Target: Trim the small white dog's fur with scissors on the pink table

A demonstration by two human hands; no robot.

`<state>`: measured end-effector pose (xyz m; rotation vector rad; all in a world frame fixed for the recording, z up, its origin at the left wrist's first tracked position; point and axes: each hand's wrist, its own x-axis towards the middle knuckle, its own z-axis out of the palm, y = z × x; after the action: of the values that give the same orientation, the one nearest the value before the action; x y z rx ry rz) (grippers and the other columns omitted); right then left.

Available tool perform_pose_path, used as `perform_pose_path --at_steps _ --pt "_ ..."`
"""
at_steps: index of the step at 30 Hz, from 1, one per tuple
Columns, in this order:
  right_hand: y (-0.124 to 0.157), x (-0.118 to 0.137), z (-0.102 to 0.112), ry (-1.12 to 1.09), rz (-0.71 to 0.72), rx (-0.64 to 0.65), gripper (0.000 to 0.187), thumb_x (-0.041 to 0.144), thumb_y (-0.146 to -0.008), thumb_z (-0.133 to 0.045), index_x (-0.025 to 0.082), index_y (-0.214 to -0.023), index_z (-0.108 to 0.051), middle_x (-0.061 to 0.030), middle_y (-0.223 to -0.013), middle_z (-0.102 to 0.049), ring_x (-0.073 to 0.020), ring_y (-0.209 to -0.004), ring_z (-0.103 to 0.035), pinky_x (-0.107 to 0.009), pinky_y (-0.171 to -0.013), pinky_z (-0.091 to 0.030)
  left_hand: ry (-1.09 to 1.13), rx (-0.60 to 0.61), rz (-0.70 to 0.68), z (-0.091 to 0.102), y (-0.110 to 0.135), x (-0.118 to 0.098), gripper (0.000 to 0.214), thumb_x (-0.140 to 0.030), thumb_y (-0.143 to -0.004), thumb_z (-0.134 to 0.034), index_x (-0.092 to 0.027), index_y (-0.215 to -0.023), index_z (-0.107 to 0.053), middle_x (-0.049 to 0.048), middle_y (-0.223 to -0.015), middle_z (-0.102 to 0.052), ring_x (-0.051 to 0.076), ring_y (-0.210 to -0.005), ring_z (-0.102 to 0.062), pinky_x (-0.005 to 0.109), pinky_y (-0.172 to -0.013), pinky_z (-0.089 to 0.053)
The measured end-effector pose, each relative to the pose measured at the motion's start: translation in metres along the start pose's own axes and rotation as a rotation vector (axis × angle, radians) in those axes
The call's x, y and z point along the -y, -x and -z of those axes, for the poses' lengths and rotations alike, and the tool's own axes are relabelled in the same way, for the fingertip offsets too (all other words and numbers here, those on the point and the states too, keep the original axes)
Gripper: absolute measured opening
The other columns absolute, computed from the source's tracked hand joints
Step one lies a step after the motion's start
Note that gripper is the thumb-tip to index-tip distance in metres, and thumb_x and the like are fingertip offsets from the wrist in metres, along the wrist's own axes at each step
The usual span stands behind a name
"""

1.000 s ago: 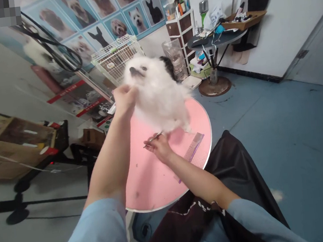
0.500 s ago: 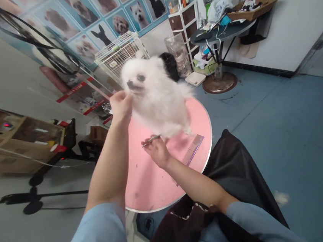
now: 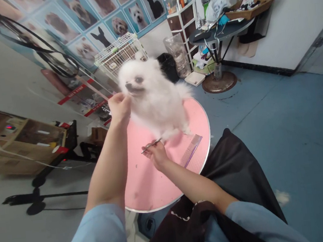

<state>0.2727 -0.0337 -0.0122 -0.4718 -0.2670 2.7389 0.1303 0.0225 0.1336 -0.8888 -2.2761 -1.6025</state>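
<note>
A fluffy white dog point(image 3: 158, 94) sits at the far side of a round pink grooming table point(image 3: 145, 184), its head turned to the left. My left hand point(image 3: 119, 107) is closed at the dog's chin, its fingers pinching the fur there. Low in front of the dog, my right hand point(image 3: 158, 156) holds slim metal scissors point(image 3: 151, 145) across the fingers, palm partly up. The blades' exact opening is too small to make out. To the right of that hand, a purple-edged comb point(image 3: 192, 150) lies on the table, partly behind my forearm.
Behind the dog stand a wire cage point(image 3: 120, 54) and a black bin bag point(image 3: 169, 67). A leash loop point(image 3: 57, 62) hangs at upper left. Farther right is a dark round table point(image 3: 224, 31) with a wicker tray point(image 3: 250, 8). Cardboard boxes point(image 3: 6, 152) sit at left.
My right hand with the scissors has lowered slightly and the scissors have tilted. The dog's head has shifted a little left along with my left hand. The view has shifted slightly.
</note>
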Motion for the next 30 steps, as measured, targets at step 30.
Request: perform_pose_path --at_steps 30 --pt "-0.038 0.021 0.038 0.497 0.345 -0.093 0.041 0.023 -0.057 -0.078 0.026 -0.082 -0.045 0.0079 -0.075 -0.059 -0.0136 -0.078 -0.059 -0.027 -0.079 -0.051 0.007 -0.048 0.036 -0.007 0.009 -0.017 0.026 -0.022 -0.063 -0.062 -0.018 -0.052 -0.04 -0.0032 -0.05 -0.033 0.007 -0.049 -0.032 0.019 -0.043 -0.025"
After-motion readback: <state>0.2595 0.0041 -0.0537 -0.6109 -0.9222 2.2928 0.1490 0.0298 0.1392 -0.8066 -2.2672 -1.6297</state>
